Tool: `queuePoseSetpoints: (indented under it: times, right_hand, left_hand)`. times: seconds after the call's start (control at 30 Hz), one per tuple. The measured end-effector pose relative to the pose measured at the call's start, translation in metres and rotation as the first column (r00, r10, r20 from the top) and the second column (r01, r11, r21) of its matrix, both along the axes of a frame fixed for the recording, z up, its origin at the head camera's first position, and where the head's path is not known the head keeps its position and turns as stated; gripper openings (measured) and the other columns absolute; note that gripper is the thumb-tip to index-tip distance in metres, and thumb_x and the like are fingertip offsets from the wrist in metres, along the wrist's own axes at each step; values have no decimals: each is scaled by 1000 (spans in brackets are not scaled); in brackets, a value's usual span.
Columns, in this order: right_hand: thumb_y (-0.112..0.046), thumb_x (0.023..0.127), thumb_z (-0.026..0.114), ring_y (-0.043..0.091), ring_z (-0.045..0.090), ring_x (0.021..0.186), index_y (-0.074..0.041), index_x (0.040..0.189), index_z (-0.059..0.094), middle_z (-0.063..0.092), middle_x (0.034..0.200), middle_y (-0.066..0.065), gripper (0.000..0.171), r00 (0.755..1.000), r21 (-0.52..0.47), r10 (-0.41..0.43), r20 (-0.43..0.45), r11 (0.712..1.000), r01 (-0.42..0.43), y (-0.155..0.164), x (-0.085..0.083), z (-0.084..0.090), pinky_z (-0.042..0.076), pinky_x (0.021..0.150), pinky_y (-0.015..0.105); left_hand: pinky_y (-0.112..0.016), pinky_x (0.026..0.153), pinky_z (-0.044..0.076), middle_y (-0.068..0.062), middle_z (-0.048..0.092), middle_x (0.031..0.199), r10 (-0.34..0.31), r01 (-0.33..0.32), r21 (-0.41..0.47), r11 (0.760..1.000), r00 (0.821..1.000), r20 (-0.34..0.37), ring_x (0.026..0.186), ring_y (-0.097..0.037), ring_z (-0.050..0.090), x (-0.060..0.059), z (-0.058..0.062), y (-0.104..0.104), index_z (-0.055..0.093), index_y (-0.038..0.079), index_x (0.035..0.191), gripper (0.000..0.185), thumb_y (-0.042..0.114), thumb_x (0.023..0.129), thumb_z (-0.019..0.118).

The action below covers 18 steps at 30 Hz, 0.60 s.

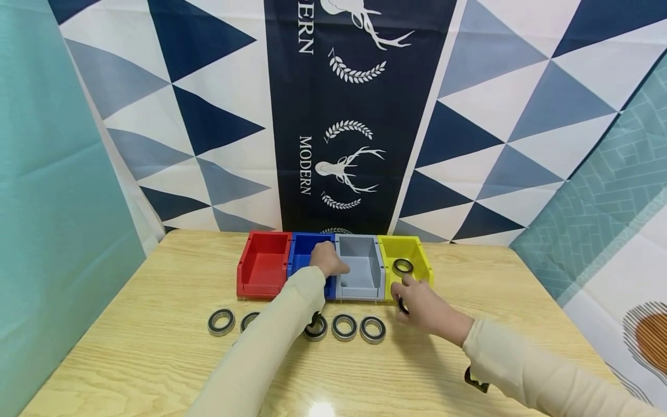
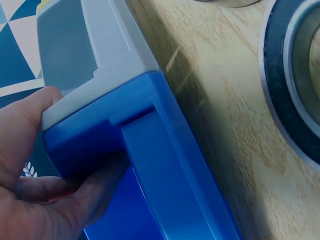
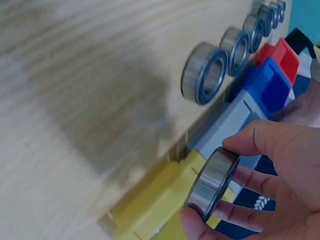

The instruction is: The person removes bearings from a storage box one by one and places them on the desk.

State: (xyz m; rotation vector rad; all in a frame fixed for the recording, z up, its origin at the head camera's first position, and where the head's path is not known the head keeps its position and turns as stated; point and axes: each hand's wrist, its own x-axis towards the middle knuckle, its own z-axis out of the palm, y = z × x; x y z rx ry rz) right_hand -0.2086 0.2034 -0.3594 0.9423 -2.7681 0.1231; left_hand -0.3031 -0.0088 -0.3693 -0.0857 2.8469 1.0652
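My left hand (image 1: pixel 326 259) pinches the wall where the blue bin (image 2: pixel 175 165) meets the grey bin (image 2: pixel 112 40), fingers inside the blue one and thumb on the grey side. With thumb and fingertips my right hand (image 1: pixel 424 304) grips a ball bearing (image 3: pixel 212 182), a steel ring with a dark seal, by its outer rim. It is held at the front edge of the yellow bin (image 1: pixel 423 263). Inside that bin lies another bearing (image 1: pixel 396 267).
At the left end of the joined bins is the red bin (image 1: pixel 264 288). Several bearings lie in a row before the bins, including one at the left (image 1: pixel 212 324) and one at the right (image 1: pixel 381 331). My left forearm partly covers the row. A patterned cloth (image 1: pixel 229 116) hangs behind the wooden table (image 1: pixel 156 301).
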Motion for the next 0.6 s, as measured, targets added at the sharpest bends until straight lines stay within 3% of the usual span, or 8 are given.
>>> queuePoseSetpoints:
  times: [0.2, 0.6]
  right_hand:
    - [-5, 66, 76, 10, 38, 63, -13, 78, 52, 42, 71, -3, 27, 999, -18, 39, 0, 999, -39, -2, 9, -12, 28, 61, 25]
    - [-10, 61, 79, 12, 40, 65, -13, 81, 51, 44, 74, -2, 34, 998, 12, -1, 66, 1000, 1, -9, 15, -21, 31, 60, 26]
  left_hand:
    - [-38, 78, 58, -13, 69, 94, -12, 12, 5, 1000, 1000, 9, 75, -21, 59, -1, -2, 0, 65, -1, 95, 37, 20, 71, 83]
    - [-35, 73, 58, -12, 68, 90, -13, 13, -1, 1000, 1000, -7, 71, -19, 58, -2, -3, 0, 66, -1, 89, 33, 20, 71, 83]
